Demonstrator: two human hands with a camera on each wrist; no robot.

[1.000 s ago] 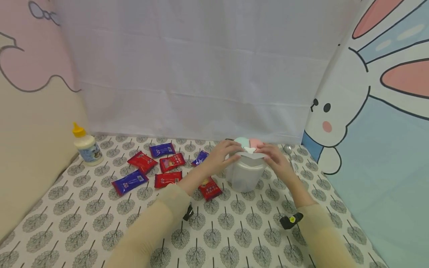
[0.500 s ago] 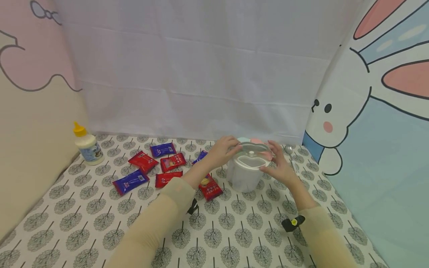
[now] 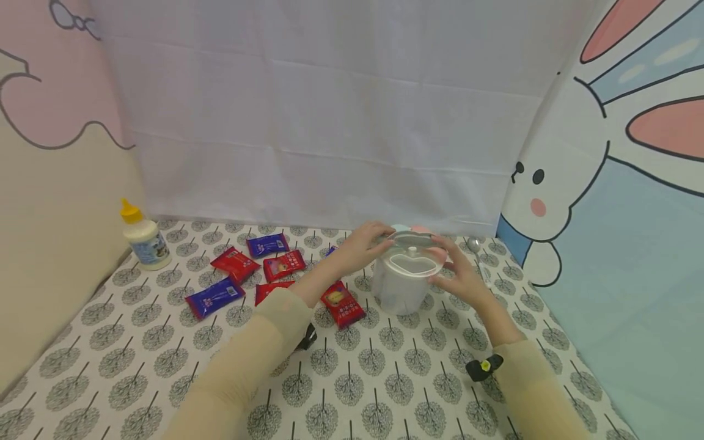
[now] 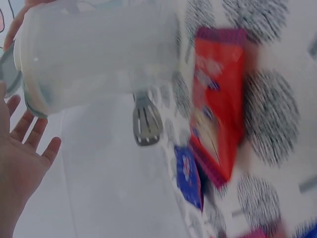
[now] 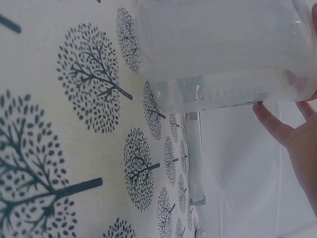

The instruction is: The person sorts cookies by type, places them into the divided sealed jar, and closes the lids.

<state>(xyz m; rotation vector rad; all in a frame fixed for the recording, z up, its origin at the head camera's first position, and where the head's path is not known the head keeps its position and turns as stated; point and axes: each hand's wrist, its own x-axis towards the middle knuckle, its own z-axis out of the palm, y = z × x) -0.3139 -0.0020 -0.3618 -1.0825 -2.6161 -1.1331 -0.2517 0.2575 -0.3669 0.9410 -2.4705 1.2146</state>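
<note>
A clear plastic canister [image 3: 404, 290] stands upright between the hands. Its flip lid [image 3: 414, 239] is raised, baring a heart-shaped opening [image 3: 412, 264] in the white top. My left hand [image 3: 362, 247] has its thumb and fingertips at the left edge of the raised lid; in the left wrist view its other fingers [image 4: 37, 131] spread beside the rim. My right hand [image 3: 459, 272] touches the canister's right side, with one finger up at the lid's right corner. In the right wrist view, straight fingers [image 5: 277, 126] meet the clear wall. The canister's far side is hidden.
Several red and blue packets [image 3: 214, 297] lie left of the canister, some partly behind the left arm. A yellow-capped bottle [image 3: 144, 238] stands at the far left. A spoon [image 3: 474, 245] lies on the right. A slotted turner [image 4: 147, 121] shows behind the canister.
One second ago the lid's mint and pink top faced me; it has swung up and back, and the heart-shaped opening shows. The right hand's thumb has come down onto the canister's side.
</note>
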